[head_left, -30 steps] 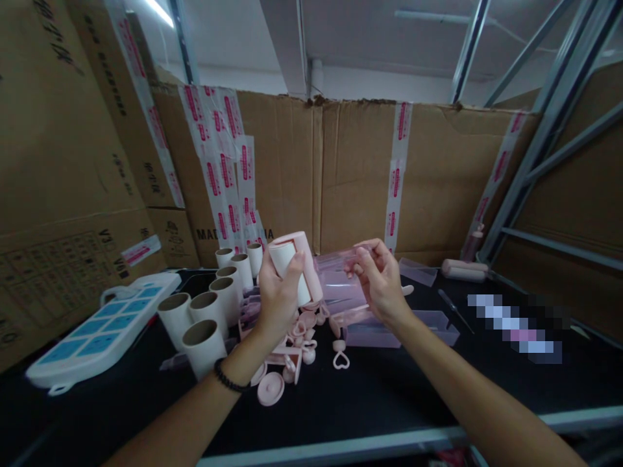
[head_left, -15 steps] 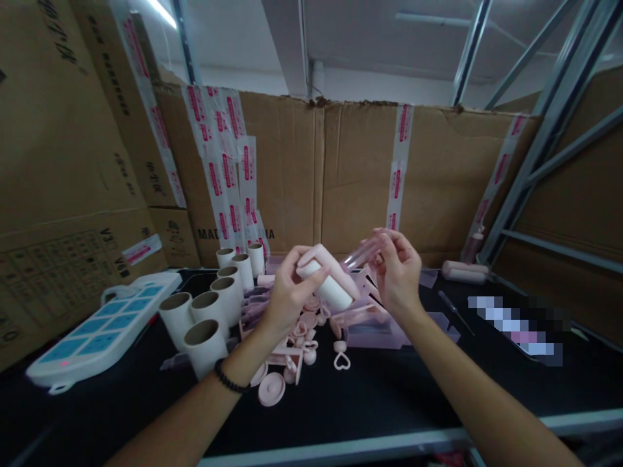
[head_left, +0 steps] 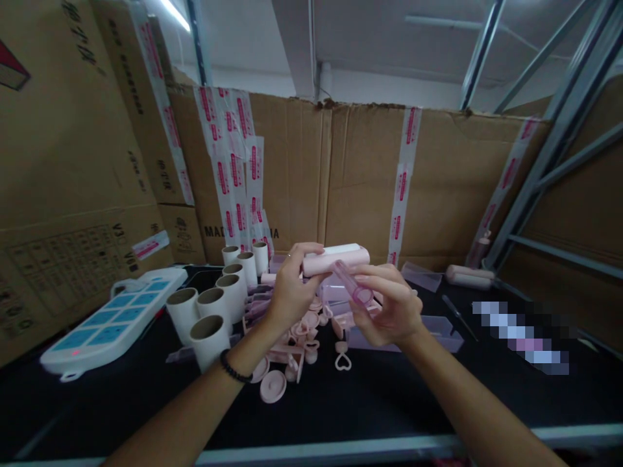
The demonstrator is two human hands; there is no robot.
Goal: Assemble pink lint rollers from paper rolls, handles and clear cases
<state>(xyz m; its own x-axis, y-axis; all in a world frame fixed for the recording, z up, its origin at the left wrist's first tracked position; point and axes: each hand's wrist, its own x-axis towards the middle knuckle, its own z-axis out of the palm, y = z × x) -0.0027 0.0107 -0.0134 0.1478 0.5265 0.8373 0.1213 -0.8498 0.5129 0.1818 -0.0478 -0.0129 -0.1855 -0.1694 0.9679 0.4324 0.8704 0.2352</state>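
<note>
My left hand [head_left: 291,289] is closed round one end of a pink roller with a white roll [head_left: 337,258], held level above the table. My right hand [head_left: 387,306] grips a clear pink plastic handle piece [head_left: 354,286] just under the roller, its fingers curled round it. The two hands are close together, almost touching. Below them lies a heap of small pink parts [head_left: 298,337], with round caps and a heart-shaped loop [head_left: 342,356].
Several cardboard tubes [head_left: 209,303] stand upright to the left. A white tray with blue squares [head_left: 113,319] lies at far left. Clear pink covers [head_left: 428,324] and another pink roller [head_left: 468,276] lie to the right. Cardboard boxes wall the black table [head_left: 370,395]; a metal rack stands right.
My left hand has turned the roller from upright to level. My right hand has lifted the clear pink piece off the pile and brought it in under the roller.
</note>
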